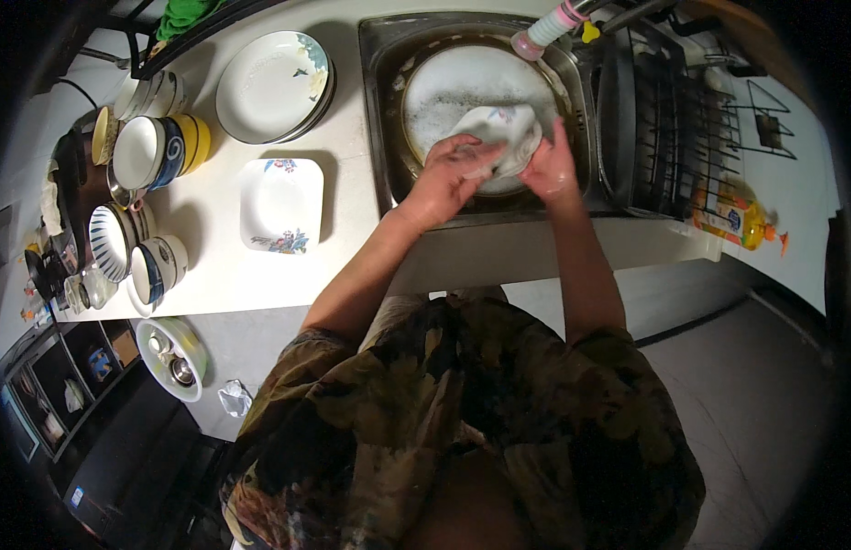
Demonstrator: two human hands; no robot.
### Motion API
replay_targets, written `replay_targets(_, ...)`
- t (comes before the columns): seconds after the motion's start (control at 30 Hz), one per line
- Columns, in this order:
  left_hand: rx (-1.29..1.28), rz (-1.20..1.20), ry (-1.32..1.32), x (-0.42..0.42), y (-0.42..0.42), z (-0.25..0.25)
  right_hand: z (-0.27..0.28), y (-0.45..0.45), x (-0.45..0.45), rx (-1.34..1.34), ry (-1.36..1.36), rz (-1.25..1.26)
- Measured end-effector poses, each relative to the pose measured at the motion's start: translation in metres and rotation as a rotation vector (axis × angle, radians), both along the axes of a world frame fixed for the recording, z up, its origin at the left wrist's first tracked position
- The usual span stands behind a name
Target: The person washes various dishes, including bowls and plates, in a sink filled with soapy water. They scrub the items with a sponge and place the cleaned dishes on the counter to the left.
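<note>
Over a round basin of suds point(481, 77) in the metal sink point(380, 148), my two hands hold a white dish with a small floral pattern point(497, 124). My left hand point(456, 175) is at its near left side, fingers spread across it. At its right side, my right hand point(552, 168) grips the rim, together with what looks like a pale cloth point(525, 148); blur hides its edges. A square white floral dish point(281, 206) lies on the counter left of the sink, below a stack of round plates point(270, 89).
Stacked bowls point(140, 152) stand at the counter's left. The faucet with a pink-and-white nozzle point(549, 31) hangs over the basin's upper right. A black wire dish rack point(673, 137) and an orange-yellow pump bottle point(731, 218) are right of the sink. A bowl-filled tub point(200, 357) sits below the counter.
</note>
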State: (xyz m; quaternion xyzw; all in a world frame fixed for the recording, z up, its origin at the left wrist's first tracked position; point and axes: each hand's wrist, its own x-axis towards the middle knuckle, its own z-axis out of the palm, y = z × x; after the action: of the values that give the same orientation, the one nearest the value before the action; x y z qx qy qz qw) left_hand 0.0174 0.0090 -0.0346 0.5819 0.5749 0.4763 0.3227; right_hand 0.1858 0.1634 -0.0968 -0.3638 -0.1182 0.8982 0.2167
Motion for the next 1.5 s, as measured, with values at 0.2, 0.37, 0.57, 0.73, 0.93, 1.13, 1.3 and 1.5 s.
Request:
replay_targets(0.2, -0.029, -0.134, 0.590, -0.003, -0.023, 0.017, 0.023, 0.002, 0.007, 0.353, -0.215, 0.290)
replay_targets(0.37, -0.066, 0.244, -0.053, 0.003, -0.042, 0.017, 0.015, -0.016, -0.005, 0.500, -0.455, 0.079)
replay_targets(0.57, -0.339, 0.594, -1.221, 0.010, -0.031, 0.002, 0.019, -0.031, -0.016, 0.606, -0.450, 0.025)
replay_targets(0.73, -0.392, 0.618, -0.932, 0.012, -0.030, -0.011, 0.037, -0.028, -0.017, 1.178, -0.896, 0.228)
replay_targets(0.93, -0.427, 0.510, -0.344, 0.006, -0.029, -0.048, 0.063, -0.072, -0.057, 1.074, -0.239, 0.207)
replay_targets(1.13, -0.391, 0.442, -0.163, 0.010, -0.041, -0.009, 0.046, -0.089, -0.076, 1.951, -0.571, 0.293)
replay_targets(1.3, -0.475, 0.484, -0.071, 0.011, -0.045, 0.016, 0.009, -0.072, -0.068, 1.610, -0.947, 0.272)
replay_targets(1.5, -0.369, 0.483, -0.013, 0.002, -0.049, 0.011, -0.017, -0.037, -0.061, 1.523, -1.241, 0.425)
